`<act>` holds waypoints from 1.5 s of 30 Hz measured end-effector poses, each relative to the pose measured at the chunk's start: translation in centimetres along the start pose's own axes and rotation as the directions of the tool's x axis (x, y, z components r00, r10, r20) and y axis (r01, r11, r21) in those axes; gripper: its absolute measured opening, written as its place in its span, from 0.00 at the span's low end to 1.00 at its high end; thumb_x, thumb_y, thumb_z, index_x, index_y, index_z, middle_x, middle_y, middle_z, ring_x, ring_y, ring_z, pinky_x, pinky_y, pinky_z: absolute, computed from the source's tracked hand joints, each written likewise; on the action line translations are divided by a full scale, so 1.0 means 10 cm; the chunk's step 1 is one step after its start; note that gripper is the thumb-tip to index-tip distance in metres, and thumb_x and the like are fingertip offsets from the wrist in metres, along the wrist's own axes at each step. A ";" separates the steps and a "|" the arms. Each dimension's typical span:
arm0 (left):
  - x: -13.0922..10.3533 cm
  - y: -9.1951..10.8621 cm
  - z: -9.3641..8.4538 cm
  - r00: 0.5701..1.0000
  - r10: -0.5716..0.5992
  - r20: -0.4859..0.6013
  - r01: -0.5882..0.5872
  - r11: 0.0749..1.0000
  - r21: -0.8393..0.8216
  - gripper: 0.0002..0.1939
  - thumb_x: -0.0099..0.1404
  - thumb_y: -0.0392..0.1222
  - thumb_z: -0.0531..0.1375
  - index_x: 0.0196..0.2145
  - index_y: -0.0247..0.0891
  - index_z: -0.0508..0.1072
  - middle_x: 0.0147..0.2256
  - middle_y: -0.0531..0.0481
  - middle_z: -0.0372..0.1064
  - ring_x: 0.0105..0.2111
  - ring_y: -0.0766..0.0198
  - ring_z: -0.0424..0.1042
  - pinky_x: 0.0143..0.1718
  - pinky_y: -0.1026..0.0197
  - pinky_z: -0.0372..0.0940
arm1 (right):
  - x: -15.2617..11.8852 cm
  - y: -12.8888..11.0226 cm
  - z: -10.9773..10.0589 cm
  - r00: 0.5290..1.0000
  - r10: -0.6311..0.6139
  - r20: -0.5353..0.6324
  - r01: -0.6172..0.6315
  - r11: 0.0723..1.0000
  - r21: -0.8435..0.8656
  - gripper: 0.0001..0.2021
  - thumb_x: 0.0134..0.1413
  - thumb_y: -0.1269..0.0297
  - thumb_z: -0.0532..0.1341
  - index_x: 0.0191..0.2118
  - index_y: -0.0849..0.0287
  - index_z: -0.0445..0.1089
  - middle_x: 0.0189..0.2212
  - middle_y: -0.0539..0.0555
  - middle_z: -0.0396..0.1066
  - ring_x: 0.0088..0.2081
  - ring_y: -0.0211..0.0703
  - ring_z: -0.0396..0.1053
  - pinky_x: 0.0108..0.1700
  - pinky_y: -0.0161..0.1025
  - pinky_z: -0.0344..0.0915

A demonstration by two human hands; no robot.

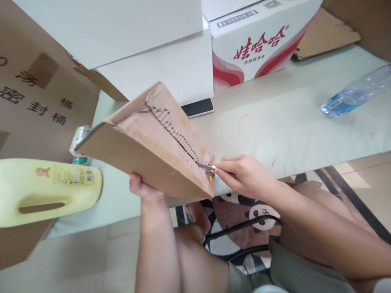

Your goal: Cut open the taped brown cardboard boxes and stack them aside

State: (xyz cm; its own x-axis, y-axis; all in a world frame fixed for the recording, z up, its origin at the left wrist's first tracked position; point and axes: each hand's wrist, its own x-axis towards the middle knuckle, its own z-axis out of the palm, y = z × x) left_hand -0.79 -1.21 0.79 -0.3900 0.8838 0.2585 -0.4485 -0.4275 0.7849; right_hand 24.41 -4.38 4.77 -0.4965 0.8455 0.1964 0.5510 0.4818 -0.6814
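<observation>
A folded piece of brown cardboard (134,160) is held up at a tilt over the table's front edge. My left hand (145,189) grips its lower side, the thumb on the outer face and the other fingers hidden behind. Closed around a small knife (207,167) is my right hand (241,173), at the cardboard's right end. The blade touches the upper face there. From the blade a long, dark, ragged cut runs up and left across that face, with torn ridges along it.
White boxes (159,69) and a red-and-white carton (250,53) stand behind, a phone (198,108) before them. A plastic bottle (351,95) lies right on the table (293,118). A yellow jug (49,191), a small green-ringed bottle (80,146) and a large carton (39,89) are left.
</observation>
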 end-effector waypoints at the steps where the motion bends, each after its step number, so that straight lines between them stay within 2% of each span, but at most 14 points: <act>1: 0.00 0.01 0.01 1.000 0.012 0.003 -0.012 1.000 0.008 0.25 0.54 0.62 0.65 0.42 0.41 0.76 0.48 0.46 0.77 0.60 0.42 0.67 0.58 0.45 0.67 | 0.00 -0.01 -0.01 0.999 0.012 0.033 -0.011 0.999 -0.046 0.18 0.70 0.61 0.49 0.37 0.60 0.75 0.26 0.52 0.69 0.27 0.36 0.64 0.30 0.35 0.52; 5: 0.00 0.04 0.04 1.000 0.010 0.018 -0.012 0.997 0.078 0.28 0.51 0.60 0.68 0.45 0.43 0.77 0.51 0.46 0.76 0.61 0.42 0.66 0.59 0.46 0.67 | 0.00 -0.03 -0.05 0.986 0.131 0.100 -0.099 0.956 -0.276 0.20 0.71 0.57 0.47 0.36 0.58 0.73 0.28 0.53 0.69 0.26 0.37 0.62 0.28 0.37 0.45; 10: -0.01 0.04 0.02 0.995 -0.097 -0.018 0.098 0.979 0.181 0.30 0.44 0.58 0.72 0.45 0.46 0.78 0.49 0.47 0.77 0.57 0.45 0.71 0.54 0.49 0.71 | 0.04 -0.03 -0.05 0.941 0.302 0.154 -0.205 0.869 -0.450 0.19 0.71 0.56 0.48 0.36 0.57 0.73 0.31 0.53 0.73 0.24 0.36 0.59 0.27 0.39 0.40; 15: -0.03 0.01 0.03 0.996 -0.091 -0.008 0.091 0.974 0.209 0.30 0.46 0.61 0.70 0.44 0.45 0.79 0.45 0.46 0.78 0.53 0.45 0.74 0.51 0.50 0.73 | 0.09 0.03 0.03 0.938 0.277 0.211 -0.200 0.925 -0.324 0.17 0.71 0.57 0.49 0.41 0.56 0.74 0.35 0.53 0.75 0.29 0.38 0.64 0.28 0.37 0.43; 18: -0.02 0.01 0.06 0.993 -0.116 0.012 0.109 0.963 0.248 0.32 0.44 0.61 0.71 0.45 0.44 0.78 0.45 0.46 0.77 0.52 0.45 0.74 0.51 0.48 0.72 | 0.09 0.09 0.04 0.945 0.256 0.202 -0.197 0.942 -0.272 0.16 0.71 0.58 0.50 0.40 0.56 0.74 0.36 0.53 0.75 0.30 0.38 0.64 0.29 0.37 0.44; 21: -0.01 0.00 0.05 0.997 -0.068 0.023 0.060 0.963 0.262 0.33 0.45 0.64 0.70 0.46 0.45 0.78 0.45 0.46 0.77 0.52 0.45 0.74 0.52 0.47 0.71 | 0.07 0.14 -0.01 0.959 0.234 0.160 -0.194 0.953 -0.233 0.17 0.70 0.57 0.50 0.39 0.56 0.73 0.33 0.53 0.74 0.29 0.38 0.62 0.29 0.37 0.44; 28: -0.03 -0.04 0.10 0.997 -0.057 0.048 0.045 0.974 0.223 0.32 0.46 0.63 0.70 0.45 0.44 0.77 0.45 0.46 0.77 0.53 0.44 0.73 0.55 0.45 0.69 | 0.03 0.15 -0.06 0.961 0.202 0.189 -0.168 0.969 -0.182 0.15 0.69 0.57 0.51 0.37 0.56 0.73 0.32 0.52 0.72 0.28 0.37 0.59 0.29 0.37 0.43; 34: -0.01 0.00 0.13 1.000 0.019 0.023 -0.022 0.991 0.129 0.29 0.50 0.58 0.68 0.48 0.46 0.76 0.47 0.48 0.77 0.55 0.45 0.72 0.57 0.44 0.67 | -0.01 0.23 -0.13 0.977 0.178 0.114 -0.162 0.977 -0.139 0.17 0.69 0.57 0.51 0.33 0.57 0.70 0.28 0.51 0.68 0.27 0.36 0.56 0.29 0.36 0.44; 38: 0.00 0.02 0.10 0.999 0.028 0.026 -0.032 0.988 0.149 0.30 0.50 0.59 0.68 0.49 0.47 0.75 0.47 0.50 0.77 0.55 0.45 0.72 0.58 0.44 0.67 | -0.05 0.29 -0.13 0.981 0.163 0.107 -0.150 0.982 -0.116 0.18 0.69 0.56 0.50 0.32 0.58 0.70 0.27 0.51 0.66 0.26 0.36 0.55 0.29 0.36 0.45; 45: -0.02 0.06 0.12 0.996 0.027 0.082 -0.046 0.971 0.233 0.24 0.56 0.62 0.62 0.49 0.53 0.73 0.45 0.54 0.78 0.55 0.43 0.72 0.55 0.41 0.69 | -0.07 0.30 -0.12 0.982 0.158 0.107 -0.148 0.984 -0.100 0.18 0.69 0.57 0.50 0.32 0.58 0.70 0.27 0.51 0.67 0.27 0.36 0.57 0.30 0.36 0.46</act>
State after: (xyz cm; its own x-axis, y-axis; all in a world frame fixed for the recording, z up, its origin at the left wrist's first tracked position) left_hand 0.04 -1.40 1.88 -0.3344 0.8845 0.3254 -0.2300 -0.4114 0.8819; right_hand 27.20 -3.26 3.43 -0.4716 0.8818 0.0095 0.6826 0.3719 -0.6290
